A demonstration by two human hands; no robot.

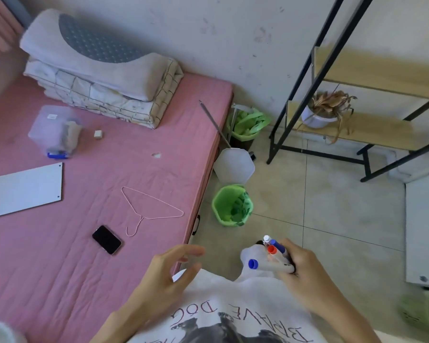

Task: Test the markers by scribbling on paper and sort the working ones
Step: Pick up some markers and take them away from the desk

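A phone (106,239) lies on the bed (60,268), just left of a hanger (150,209), bins (232,205) apparently floor-standing right.

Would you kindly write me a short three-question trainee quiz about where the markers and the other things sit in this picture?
1. True or false: the right hand grips a bundle of capped markers.
2. Which lies nearest the black smartphone on the pink bedsheet? A) clear plastic box B) pink wire hanger C) white flat board
3. Fill in: the left hand holds ____.

Key: 1 true. 2 B. 3 nothing; its fingers are spread and relaxed.
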